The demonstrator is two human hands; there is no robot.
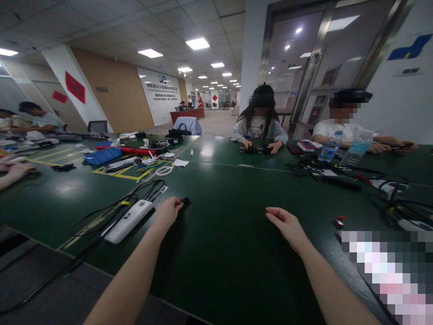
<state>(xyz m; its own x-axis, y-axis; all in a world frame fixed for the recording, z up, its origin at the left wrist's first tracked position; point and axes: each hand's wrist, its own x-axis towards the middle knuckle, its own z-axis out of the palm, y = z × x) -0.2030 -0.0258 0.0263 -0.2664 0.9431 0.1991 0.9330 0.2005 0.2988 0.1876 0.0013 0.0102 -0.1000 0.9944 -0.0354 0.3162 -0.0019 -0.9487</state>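
Observation:
My left hand (pixel 168 211) is closed, its thumb and fingers pinching a small black part (pixel 185 202) with an uneven outline, just over or on the green table (pixel 223 243); its exact kind is too small to make out. To the left of that hand lies a white power strip (pixel 130 221) marked with a 2, black cables beside it. My right hand (pixel 286 224) holds nothing. Its fingers are stretched out towards the left, with the thumb a little below them, above the table top.
Far left are a blue tray (pixel 102 155) and a coiled white cable (pixel 164 170). Two bottles (pixel 330 146) and tangled black cables stand and lie at right. A small red-and-black piece (pixel 338 221) lies near a pixelated screen (pixel 389 275). A person (pixel 259 119) sits opposite, hands on black parts.

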